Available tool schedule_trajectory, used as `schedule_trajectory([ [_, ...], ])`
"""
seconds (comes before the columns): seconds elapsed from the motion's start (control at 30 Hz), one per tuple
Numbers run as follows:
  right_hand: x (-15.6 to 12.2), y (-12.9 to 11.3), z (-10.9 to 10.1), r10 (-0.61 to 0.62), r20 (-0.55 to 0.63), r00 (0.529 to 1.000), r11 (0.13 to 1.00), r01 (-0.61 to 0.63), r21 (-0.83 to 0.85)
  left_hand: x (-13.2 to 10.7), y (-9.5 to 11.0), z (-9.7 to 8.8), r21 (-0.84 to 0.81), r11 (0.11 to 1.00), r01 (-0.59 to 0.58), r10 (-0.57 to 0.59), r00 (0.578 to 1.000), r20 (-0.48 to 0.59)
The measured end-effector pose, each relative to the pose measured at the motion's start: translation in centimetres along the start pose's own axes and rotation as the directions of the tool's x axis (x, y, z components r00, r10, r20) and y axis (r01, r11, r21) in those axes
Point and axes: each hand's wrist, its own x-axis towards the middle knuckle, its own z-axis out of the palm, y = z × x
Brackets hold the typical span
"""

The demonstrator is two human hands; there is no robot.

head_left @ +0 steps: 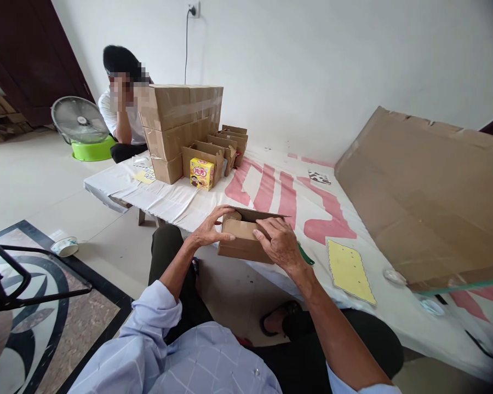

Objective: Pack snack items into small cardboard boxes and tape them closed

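Note:
A small brown cardboard box (240,241) sits at the near edge of the low table (271,191), with its top flap raised. My left hand (209,230) grips the box's left end, thumb along the front and fingers curled over the top. On its right side rests my right hand (280,242), fingers bent and pressing on the top and front. A green object (306,255) pokes out from under my right hand.
Stacked large cartons (181,128), several small open boxes (219,148) and a yellow snack box (201,173) stand at the table's far left. A big flat cardboard sheet (427,191) leans at right. A yellow card (349,271) lies nearby. Another person (121,104) sits beyond, by a fan (80,120).

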Motion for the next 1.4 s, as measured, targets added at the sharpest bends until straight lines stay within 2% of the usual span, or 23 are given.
schedule_trajectory([
  [0.2,1.5,0.0,0.1,0.108,-0.001,0.994,0.991,-0.108,0.085,0.3,-0.3,-0.2,0.005,1.000,0.009,-0.009,1.000,0.019],
  [0.37,2.4,-0.6,-0.9,0.104,-0.024,0.994,0.989,-0.100,0.112,0.4,-0.6,-0.6,-0.020,0.999,0.049,-0.048,0.999,0.011],
  [0.63,2.4,-0.9,-1.2,0.152,0.090,0.984,0.964,-0.167,0.205,0.4,1.1,-1.2,0.068,0.998,-0.003,0.008,0.998,-0.067],
  [1.0,3.2,-1.0,-0.6,0.193,0.100,0.976,0.976,-0.201,0.080,2.1,3.0,-1.8,0.259,0.966,-0.027,0.043,0.997,-0.056],
  [1.2,3.2,-1.1,-0.5,0.166,0.074,0.983,0.984,-0.170,0.053,2.6,3.6,-1.8,0.316,0.948,-0.039,0.058,0.997,-0.053],
  [1.4,2.9,-1.4,-0.5,0.195,0.092,0.976,0.980,-0.198,0.025,3.1,4.0,-1.7,0.357,0.932,-0.058,0.081,0.996,-0.047],
])
